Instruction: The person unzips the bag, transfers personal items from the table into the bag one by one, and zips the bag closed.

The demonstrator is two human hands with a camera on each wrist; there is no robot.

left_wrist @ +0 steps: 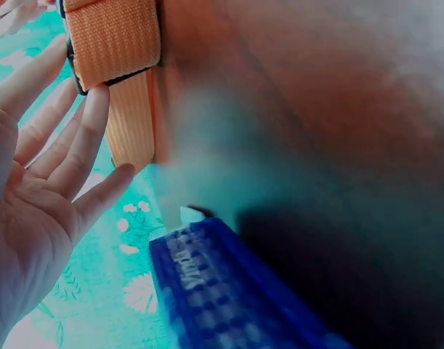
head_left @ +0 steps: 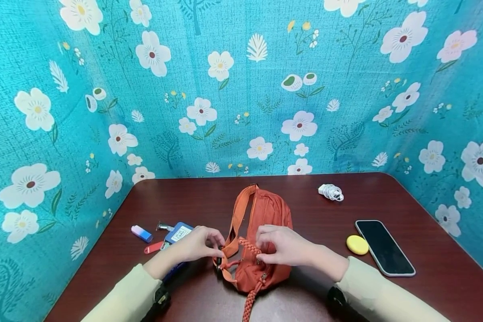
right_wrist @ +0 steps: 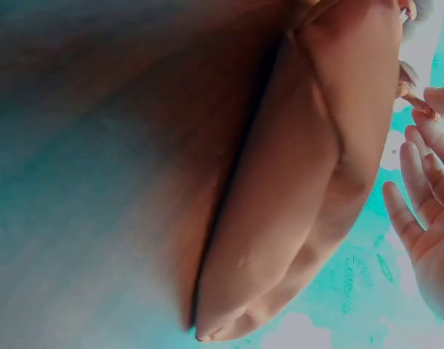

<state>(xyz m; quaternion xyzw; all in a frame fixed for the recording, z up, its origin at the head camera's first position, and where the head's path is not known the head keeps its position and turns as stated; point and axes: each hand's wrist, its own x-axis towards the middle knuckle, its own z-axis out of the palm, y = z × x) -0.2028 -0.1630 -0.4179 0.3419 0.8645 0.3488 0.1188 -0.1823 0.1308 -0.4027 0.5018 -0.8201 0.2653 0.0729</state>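
A small orange-red backpack [head_left: 270, 214] lies on the table between both hands, its strap [head_left: 238, 212] looping along the left side. My left hand [head_left: 201, 243] has thumb and fingertips at the black buckle [left_wrist: 114, 81] of the orange webbing strap, holding it there. On the other side, my right hand [head_left: 283, 245] pinches a braided cord pull [head_left: 249, 246] at the bag's front; in the right wrist view this right hand [right_wrist: 432, 189] shows at the right edge, lower fingers spread. A second braided cord [head_left: 250, 302] trails toward the table's front edge.
Beside the left forearm lie a blue card holder [head_left: 180, 231], a red tag [head_left: 154, 247] and a pink-blue stick [head_left: 141, 233]. A blue packet [left_wrist: 222, 283] is under that wrist. At right are a yellow round case [head_left: 357, 245], a phone [head_left: 385, 248] and a coiled white cable [head_left: 332, 192].
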